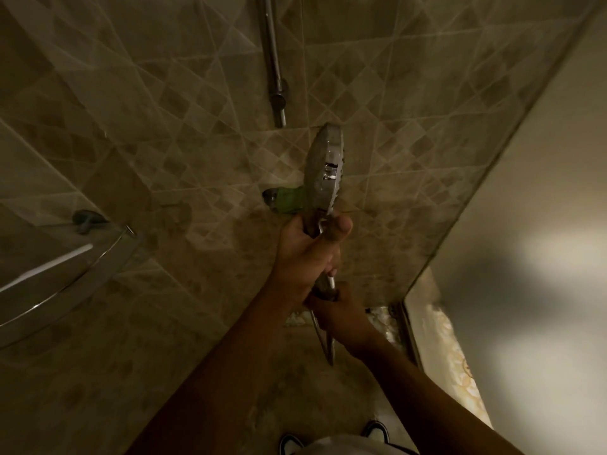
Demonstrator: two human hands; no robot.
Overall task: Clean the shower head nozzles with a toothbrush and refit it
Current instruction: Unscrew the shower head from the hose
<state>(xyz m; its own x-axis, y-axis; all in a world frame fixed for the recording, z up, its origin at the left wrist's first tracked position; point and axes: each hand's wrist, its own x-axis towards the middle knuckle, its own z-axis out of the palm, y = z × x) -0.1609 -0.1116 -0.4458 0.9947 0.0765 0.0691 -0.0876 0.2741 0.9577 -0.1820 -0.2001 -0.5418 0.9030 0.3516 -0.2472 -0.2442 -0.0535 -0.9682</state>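
Observation:
The round chrome shower head [323, 169] is upright in front of the tiled wall, seen nearly edge-on with its nozzle face turned left. My left hand [308, 254] is wrapped around its handle just under the head, thumb up beside it. Right below, my right hand [340, 315] grips the bottom of the handle where the hose [325, 343] joins; the hose hangs down from it. A thin pale piece [331, 282] shows between the two hands; I cannot tell what it is. I see no clear toothbrush.
A chrome riser rail [272, 60] runs down the wall above the head. Behind the head a wall fitting with a green part [290, 198] sticks out. A glass corner shelf [69, 277] is at the left, a glass door edge [410, 330] at the right, and shoes [374, 430] below.

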